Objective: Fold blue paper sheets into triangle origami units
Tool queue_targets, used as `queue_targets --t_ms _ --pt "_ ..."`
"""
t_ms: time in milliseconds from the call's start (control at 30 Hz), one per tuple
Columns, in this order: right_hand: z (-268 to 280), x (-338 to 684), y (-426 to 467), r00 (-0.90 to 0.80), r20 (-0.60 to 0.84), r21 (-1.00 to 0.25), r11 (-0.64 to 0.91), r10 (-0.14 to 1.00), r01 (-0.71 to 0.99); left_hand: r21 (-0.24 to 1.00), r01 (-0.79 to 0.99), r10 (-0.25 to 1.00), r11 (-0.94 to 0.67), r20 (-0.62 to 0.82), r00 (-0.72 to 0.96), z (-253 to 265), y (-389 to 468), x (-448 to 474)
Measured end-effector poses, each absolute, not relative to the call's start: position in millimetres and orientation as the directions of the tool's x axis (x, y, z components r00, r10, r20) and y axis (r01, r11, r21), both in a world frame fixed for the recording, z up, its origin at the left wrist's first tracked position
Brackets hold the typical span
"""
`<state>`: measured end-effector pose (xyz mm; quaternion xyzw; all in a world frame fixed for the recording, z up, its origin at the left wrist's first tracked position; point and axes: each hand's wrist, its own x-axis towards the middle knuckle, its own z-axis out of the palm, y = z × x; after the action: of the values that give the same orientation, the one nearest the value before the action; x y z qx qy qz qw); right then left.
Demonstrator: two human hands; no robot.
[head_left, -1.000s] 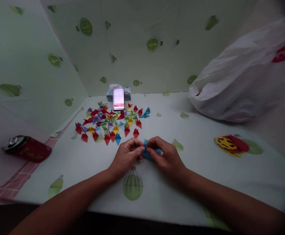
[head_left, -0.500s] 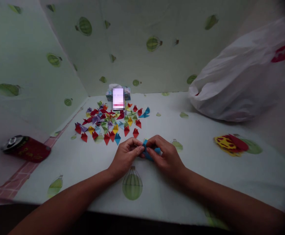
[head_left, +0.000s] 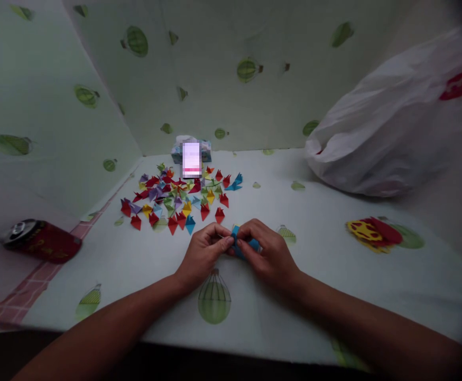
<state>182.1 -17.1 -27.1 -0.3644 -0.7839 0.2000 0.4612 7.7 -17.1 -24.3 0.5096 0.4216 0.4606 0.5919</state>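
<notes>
No text, brand or number can be read anywhere. The white plastic bag (head_left: 393, 121), far right of the hands, carries a red mark too blurred to read. The printing on the red can (head_left: 40, 242), far left, is likewise illegible.

Table (head_left: 314, 248): covered by pale cloth printed with green balloons. 
On it:
- scatter of small folded paper pieces (head_left: 179, 198), red, yellow, blue, purple and green, left of centre toward the back;
- small box (head_left: 191, 151) just behind that scatter;
- white plastic bag (head_left: 393, 127), back right;
- red and yellow paper stack (head_left: 373, 234), right;
- red can (head_left: 40, 242), lying on its side, far left edge.
</notes>
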Motion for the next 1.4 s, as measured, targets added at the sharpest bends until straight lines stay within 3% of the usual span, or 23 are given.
queue_targets --t_ms 633,1033,1400 --pt "-28 182 -18 -0.295 0.541 -0.68 0.616 0.787 0.396 0.991 -0.123 0.973 0.051 -0.022 0.23 -26 -18 9" --pt "-27 187 -9 -0.328 0.329 -0.892 0.406 0.885 0.2 0.965 -0.208 0.96 0.161 -0.105 0.259 -31 -14 7" --pt "-24 182 -13 -0.282 0.464 -0.798 0.535 0.839 0.277 0.959 -0.23 0.957 0.169 -0.103 0.271 -29 -17 9"
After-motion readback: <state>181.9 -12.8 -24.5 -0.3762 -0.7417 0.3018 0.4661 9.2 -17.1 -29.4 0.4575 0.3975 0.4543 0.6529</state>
